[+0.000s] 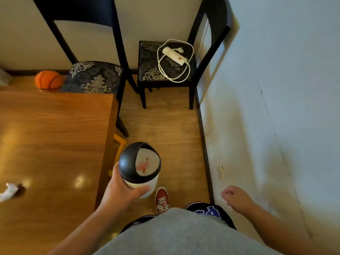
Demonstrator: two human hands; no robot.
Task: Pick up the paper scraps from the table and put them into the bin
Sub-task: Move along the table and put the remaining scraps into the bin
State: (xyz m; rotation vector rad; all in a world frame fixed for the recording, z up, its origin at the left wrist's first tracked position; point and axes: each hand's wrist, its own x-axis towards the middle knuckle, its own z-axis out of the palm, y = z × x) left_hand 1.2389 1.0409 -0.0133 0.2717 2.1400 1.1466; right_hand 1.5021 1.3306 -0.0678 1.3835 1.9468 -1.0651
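White plastic with a black domed lid: that is the bin [140, 167] your left hand [121, 190] has wrapped around its body, thumb [141, 190] pressed across the front and the fingers curled behind it out of sight, carrying it just off the right-hand edge of the table [55, 137]. It appears to be clear of the floor, though the hand hides its base. Your right hand [237, 198] hangs loose near the wall [276, 107], fingers half curled and gripping nothing. One crumpled paper scrap [8, 191] lies on the tabletop at the far left margin of the view, well apart from the bin; whether more scraps lie beyond the frame cannot be told. You seem to be at the fetching stage, bringing the bin to the work, with no scrap yet lifted. Next, I judge, you should set the bin down on or beside the table within reach of the scrap, turn left, and pinch the paper with your free right hand. Mind the lid: its pale swing flap [147, 162] looks as though it needs a push to open, so keep the bin steadied while you drop the paper in.
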